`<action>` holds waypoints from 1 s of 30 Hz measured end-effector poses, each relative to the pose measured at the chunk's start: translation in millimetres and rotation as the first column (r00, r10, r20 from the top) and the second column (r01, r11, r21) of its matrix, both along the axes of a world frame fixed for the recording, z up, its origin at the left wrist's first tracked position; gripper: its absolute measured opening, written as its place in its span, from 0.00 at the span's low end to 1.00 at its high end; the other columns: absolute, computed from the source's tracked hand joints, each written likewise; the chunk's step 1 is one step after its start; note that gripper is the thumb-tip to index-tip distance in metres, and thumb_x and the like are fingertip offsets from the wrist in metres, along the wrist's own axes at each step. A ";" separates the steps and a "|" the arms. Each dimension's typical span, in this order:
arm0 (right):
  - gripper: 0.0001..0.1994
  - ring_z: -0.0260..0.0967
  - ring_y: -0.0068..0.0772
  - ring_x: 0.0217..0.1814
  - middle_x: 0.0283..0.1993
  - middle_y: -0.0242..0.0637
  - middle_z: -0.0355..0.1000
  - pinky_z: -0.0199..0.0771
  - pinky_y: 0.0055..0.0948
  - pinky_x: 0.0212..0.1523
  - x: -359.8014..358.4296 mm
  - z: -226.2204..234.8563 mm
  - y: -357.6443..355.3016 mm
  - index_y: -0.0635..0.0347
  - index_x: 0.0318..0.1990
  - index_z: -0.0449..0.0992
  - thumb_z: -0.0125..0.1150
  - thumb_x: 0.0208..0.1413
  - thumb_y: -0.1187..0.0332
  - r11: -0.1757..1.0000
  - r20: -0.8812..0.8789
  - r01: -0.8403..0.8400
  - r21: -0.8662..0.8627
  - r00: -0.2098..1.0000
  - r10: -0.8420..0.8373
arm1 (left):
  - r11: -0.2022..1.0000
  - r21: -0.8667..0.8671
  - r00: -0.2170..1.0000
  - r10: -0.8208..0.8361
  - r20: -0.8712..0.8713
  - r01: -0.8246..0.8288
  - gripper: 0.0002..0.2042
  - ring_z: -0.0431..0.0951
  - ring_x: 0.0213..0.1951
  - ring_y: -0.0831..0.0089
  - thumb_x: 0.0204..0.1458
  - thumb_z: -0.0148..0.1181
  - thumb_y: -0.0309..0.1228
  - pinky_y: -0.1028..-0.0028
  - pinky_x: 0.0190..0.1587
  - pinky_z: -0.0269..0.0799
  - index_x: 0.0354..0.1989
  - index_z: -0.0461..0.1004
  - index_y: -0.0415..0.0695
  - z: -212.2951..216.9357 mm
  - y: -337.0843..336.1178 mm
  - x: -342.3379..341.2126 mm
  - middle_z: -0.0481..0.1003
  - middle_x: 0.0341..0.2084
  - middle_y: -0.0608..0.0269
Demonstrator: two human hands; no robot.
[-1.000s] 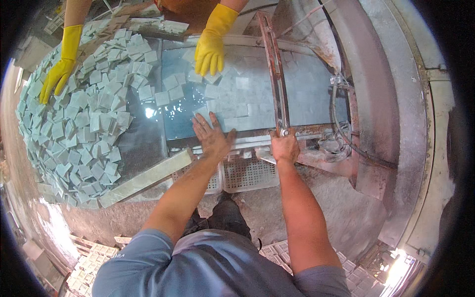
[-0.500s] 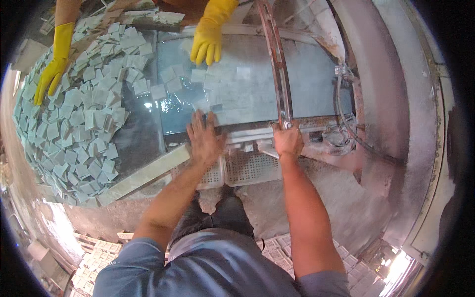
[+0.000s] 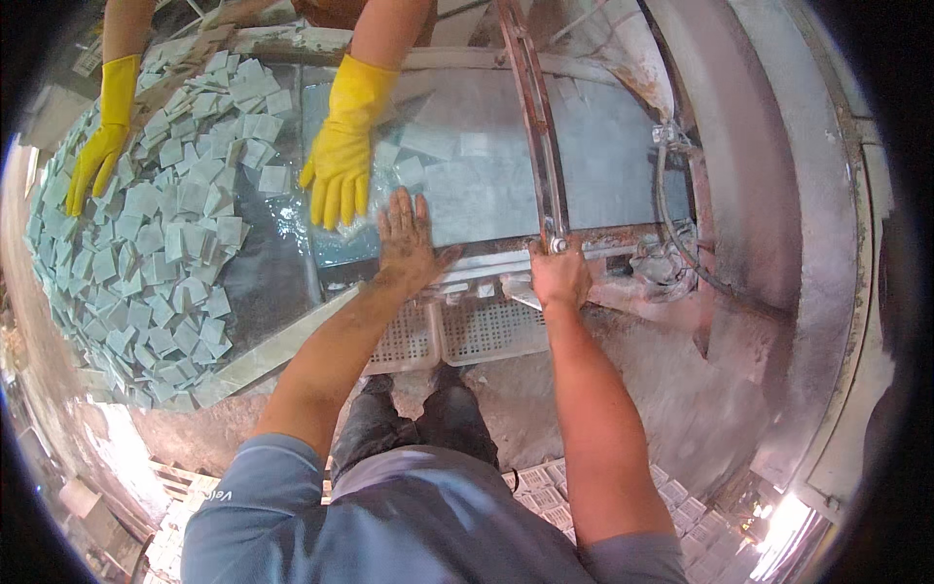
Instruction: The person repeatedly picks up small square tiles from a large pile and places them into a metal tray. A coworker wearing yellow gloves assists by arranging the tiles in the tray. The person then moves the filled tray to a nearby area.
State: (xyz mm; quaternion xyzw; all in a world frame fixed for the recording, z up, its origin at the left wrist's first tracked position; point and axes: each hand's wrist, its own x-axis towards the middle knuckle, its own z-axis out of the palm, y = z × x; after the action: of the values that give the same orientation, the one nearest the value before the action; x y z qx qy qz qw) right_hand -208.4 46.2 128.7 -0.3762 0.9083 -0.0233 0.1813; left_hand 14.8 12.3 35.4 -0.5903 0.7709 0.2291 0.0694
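Flat layer of pale square tiles sits on the wet bench, ahead of the person and on both sides of the slotted metal bar, which crosses above it. Bar's near end is at the right hand.

Risks, judged: tiles look wet, so a sideways push from a hand could slide them out of line or overlap them. If the bar swings or drops while the left hand is this close, fingers could get pinched. Co-worker's yellow glove is just beside that hand; reaching in together could mean a bump.

Right fingers: closed around the bar end, grip looks firm. Left fingers: straight, a bit apart, thumb out wide, palm down over the bench's near edge by the tiles, nothing gripped; can't tell if the fingertips press on a tile.

Further out: loose tile pile on the left, co-worker's other yellow glove at its far side. Perforated plastic crate below the near edge. Hose hangs right of the bar.
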 end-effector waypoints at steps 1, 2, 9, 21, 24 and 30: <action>0.34 0.79 0.62 0.55 0.52 0.59 0.79 0.78 0.52 0.57 -0.7 -1.5 1.1 0.60 0.62 0.70 0.69 0.53 0.48 1.000 -0.002 0.010 0.000 1.000 -0.010 | 1.000 -0.024 0.999 0.001 -0.040 -0.002 0.52 0.34 0.79 0.38 0.61 0.54 0.62 0.45 0.78 0.29 0.78 0.40 0.31 3.1 -0.6 1.8 0.35 0.77 0.29; 0.34 0.79 0.62 0.55 0.52 0.59 0.79 0.78 0.52 0.57 -1.0 -1.7 1.5 0.60 0.62 0.70 0.69 0.54 0.48 1.000 -0.003 0.019 0.001 1.000 -0.019 | 0.999 -0.035 0.996 0.016 -0.085 -0.019 0.52 0.35 0.79 0.38 0.61 0.56 0.60 0.46 0.78 0.30 0.78 0.41 0.31 7.5 1.5 6.7 0.35 0.77 0.30; 0.35 0.77 0.61 0.58 0.55 0.58 0.78 0.77 0.52 0.59 -0.9 -2.5 3.1 0.62 0.65 0.69 0.67 0.56 0.47 0.999 0.003 -0.004 0.033 1.000 0.004 | 0.986 0.070 0.987 -0.148 -0.055 0.152 0.51 0.35 0.79 0.41 0.61 0.59 0.55 0.54 0.80 0.33 0.78 0.40 0.30 0.5 30.3 54.9 0.35 0.78 0.33; 0.33 0.78 0.61 0.57 0.54 0.57 0.79 0.77 0.53 0.59 -7.4 -3.6 2.8 0.59 0.62 0.69 0.66 0.54 0.47 1.000 0.005 0.005 0.029 1.000 -0.005 | 0.924 -0.231 0.949 0.270 -0.164 -0.303 0.17 0.73 0.54 0.48 0.57 0.67 0.39 0.51 0.55 0.72 0.50 0.77 0.42 7.2 -37.9 74.2 0.72 0.48 0.47; 0.33 0.77 0.61 0.57 0.54 0.57 0.79 0.77 0.53 0.59 -4.1 -3.4 1.7 0.59 0.61 0.70 0.66 0.53 0.47 0.999 0.017 0.003 0.032 1.000 -0.004 | 0.898 -0.194 0.919 0.378 -0.115 -0.394 0.20 0.70 0.56 0.51 0.60 0.63 0.43 0.50 0.56 0.68 0.52 0.77 0.42 -11.7 -39.4 64.7 0.70 0.53 0.49; 0.34 0.77 0.62 0.57 0.55 0.57 0.78 0.77 0.53 0.59 1.0 2.4 -2.5 0.59 0.63 0.69 0.66 0.55 0.47 0.999 0.027 -0.001 0.044 1.000 0.000 | 0.888 -0.373 0.963 0.251 -0.100 -0.270 0.18 0.70 0.54 0.52 0.58 0.65 0.46 0.49 0.56 0.63 0.48 0.79 0.45 -35.0 -15.6 56.9 0.72 0.50 0.52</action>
State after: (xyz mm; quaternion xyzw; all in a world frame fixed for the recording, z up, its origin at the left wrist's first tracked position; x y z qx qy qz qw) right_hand -207.4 43.8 131.1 -0.3719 0.9061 -0.0083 0.2016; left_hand 71.7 -3.3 0.4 -0.6845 0.7161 0.0955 -0.0977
